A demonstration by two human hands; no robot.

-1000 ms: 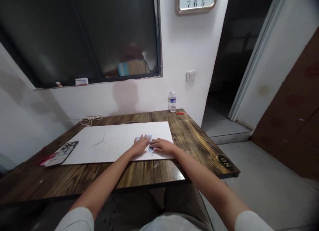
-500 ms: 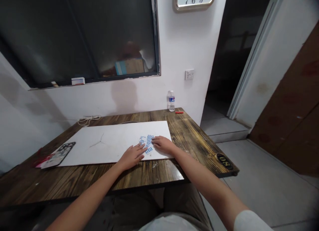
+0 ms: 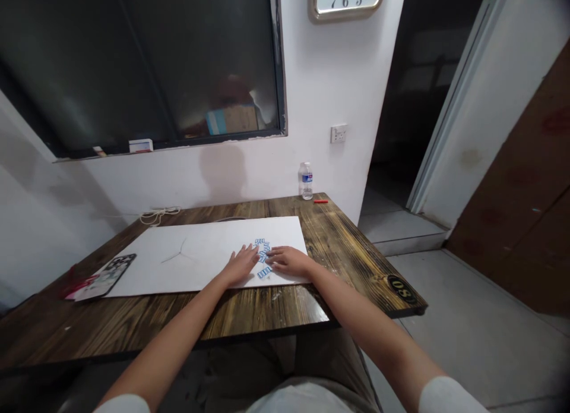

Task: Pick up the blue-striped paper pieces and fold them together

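Several small white pieces with blue markings (image 3: 264, 273) lie in a loose cluster on a white board (image 3: 214, 246); their exact kind is too small to tell. From the left, my left hand (image 3: 243, 264) rests flat at the cluster's edge, fingers stretched out and fingertips touching some pieces. On the other side my right hand (image 3: 287, 261) lies palm down with its fingers spread toward the pieces. Some of the cluster is covered by the fingers. Thin dark lines forming a three-armed shape (image 3: 180, 252) show on the board's left half.
The board lies on a dark wooden table (image 3: 276, 312). A patterned flat item (image 3: 107, 276) overlaps its left end. Toward the wall are a coiled white cable (image 3: 158, 216), a water bottle (image 3: 306, 182) and a red pen-like stick (image 3: 320, 201).
My left hand has moved slightly away from me and to the right, gathering the pieces closer together. My right hand stays in nearly the same place, its fingers more spread.
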